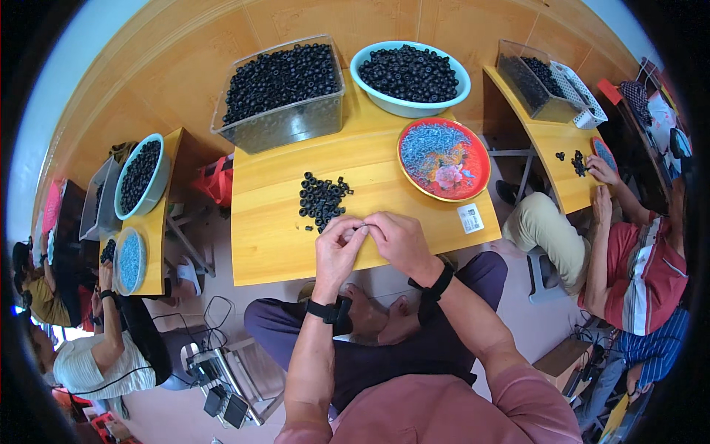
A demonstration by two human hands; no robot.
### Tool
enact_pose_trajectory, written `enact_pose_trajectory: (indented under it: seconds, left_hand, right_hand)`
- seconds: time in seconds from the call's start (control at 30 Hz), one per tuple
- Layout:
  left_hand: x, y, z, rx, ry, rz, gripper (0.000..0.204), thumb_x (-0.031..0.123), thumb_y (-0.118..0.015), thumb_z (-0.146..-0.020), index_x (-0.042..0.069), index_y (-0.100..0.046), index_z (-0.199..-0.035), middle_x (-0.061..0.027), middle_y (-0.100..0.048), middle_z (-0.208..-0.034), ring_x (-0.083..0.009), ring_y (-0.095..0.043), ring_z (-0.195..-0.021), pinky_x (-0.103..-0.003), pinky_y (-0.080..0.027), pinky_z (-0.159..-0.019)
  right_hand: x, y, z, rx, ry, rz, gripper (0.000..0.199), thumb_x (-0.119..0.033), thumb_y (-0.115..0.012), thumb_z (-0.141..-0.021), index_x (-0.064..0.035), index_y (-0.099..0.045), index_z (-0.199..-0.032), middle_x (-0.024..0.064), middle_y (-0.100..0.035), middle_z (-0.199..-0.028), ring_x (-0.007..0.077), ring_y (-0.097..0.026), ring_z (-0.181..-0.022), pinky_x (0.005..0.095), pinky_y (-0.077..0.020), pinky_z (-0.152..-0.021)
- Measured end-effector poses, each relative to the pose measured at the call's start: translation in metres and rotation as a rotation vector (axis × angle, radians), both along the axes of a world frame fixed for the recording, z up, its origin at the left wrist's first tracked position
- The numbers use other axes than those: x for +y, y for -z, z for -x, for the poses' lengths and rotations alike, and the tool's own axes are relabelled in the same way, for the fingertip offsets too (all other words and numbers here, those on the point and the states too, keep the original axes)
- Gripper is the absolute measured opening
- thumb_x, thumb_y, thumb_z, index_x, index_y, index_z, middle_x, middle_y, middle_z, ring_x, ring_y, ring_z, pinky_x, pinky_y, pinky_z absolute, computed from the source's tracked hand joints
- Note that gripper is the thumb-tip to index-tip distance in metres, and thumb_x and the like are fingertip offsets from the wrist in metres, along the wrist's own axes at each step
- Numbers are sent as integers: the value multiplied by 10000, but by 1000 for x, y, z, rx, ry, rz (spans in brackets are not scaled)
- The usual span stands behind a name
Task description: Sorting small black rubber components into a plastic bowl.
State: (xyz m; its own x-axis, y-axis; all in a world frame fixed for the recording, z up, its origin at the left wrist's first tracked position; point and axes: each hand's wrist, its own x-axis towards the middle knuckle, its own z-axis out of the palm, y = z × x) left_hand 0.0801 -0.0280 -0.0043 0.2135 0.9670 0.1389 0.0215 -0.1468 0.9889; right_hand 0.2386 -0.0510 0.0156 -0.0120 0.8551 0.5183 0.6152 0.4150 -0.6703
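Observation:
My left hand (339, 248) and my right hand (401, 241) meet above the near part of the wooden table (270, 248). Thumbs and fingertips of both are pinched together around something very small, mostly covered by the fingers. Just beyond my left hand lies a loose pile of small black ring-shaped parts (322, 198). To the right of the pile, a round red tray (481, 166) with a flower print holds many thin bluish metal pieces (429, 144).
At the table's back stand a clear plastic bin (285, 133) and a pale blue basin (410, 108), both full of black parts. A white label (470, 218) lies near the right edge. Co-workers sit at side tables (547, 140) left and right.

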Motion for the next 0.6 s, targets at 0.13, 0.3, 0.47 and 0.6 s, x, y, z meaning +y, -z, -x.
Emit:
enact_pose_trajectory:
  seconds: [0.13, 0.3, 0.47, 0.6]
  left_hand:
    - [1, 6, 2, -7, -19, -17, 94, 30, -727, -922, -36, -707, -986, -34, -632, -1007, -59, -554, -785, -210, -455, -683]
    - [3, 9, 3, -70, -9, 75, 93, 59, -727, -927, -26, -714, -961, -29, -627, -958, -54, -548, -748, -220, -451, -651]
    - [3, 10, 7, 34, 68, 107, 112, 87, -721, -935, -20, -714, -967, 6, -605, -817, -46, -498, -681, -224, -416, -612]
    - [3, 10, 6, -4, 79, 118, 103, 85, -720, -935, -14, -714, -964, 17, -605, -771, -44, -505, -664, -223, -419, -613]
  right_hand:
    - [-2, -1, -1, -62, -11, -35, 79, -94, -701, -876, -70, -656, -936, 126, -685, -812, 324, -683, -744, 415, -533, -640]
    - [-3, -15, -7, 11, -127, 41, 147, -93, -717, -862, -71, -678, -1001, 120, -700, -839, 315, -688, -747, 407, -541, -650]
    - [1, -13, -20, -46, -228, 31, 200, -92, -721, -856, -79, -700, -1054, 116, -713, -875, 309, -691, -755, 393, -547, -657]
    - [1, -15, -21, -74, -226, 0, 173, -76, -749, -839, -59, -718, -1008, 114, -705, -860, 291, -683, -739, 368, -537, -666]
